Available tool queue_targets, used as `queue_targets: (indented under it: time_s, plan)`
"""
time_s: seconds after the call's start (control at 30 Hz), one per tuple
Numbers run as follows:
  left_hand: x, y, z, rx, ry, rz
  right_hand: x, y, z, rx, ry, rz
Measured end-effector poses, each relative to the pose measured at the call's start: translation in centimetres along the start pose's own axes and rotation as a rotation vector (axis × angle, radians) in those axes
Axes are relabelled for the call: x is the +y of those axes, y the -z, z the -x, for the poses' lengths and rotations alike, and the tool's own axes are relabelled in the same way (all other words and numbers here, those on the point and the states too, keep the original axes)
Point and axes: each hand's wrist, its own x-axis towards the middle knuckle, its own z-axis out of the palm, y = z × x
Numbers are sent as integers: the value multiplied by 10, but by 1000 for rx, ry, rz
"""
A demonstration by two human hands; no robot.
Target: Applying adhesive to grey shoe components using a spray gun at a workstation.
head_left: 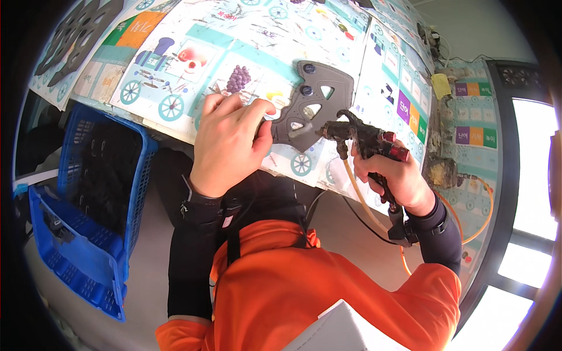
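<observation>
A flat, curved dark grey part with several cut-outs lies on the paper-covered table, two dark round spots along its upper left side. My left hand has its thumb and forefinger closed at the part's lower left end, the other fingers curled over the table covering. In my right hand is a spray gun, dark and crusted with residue, with red knobs at its back. Its nozzle points left, close to the part's right edge. A tan hose runs down from beneath the nozzle.
Stained printed sheets cover the table. Similar dark parts lie at the far left. Below left stands a blue plastic crate holding dark items. An orange hose loops at the right, beside a dark-framed window.
</observation>
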Motion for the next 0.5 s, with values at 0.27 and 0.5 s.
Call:
queue_targets:
  time_s: [0.27, 0.5]
  plan:
    - [-1, -3, -1, 82, -29, 28, -1, 8, -2, 88, 49, 39]
    - [-1, 0, 0, 9, 0, 11, -4, 13, -9, 145, 76, 58]
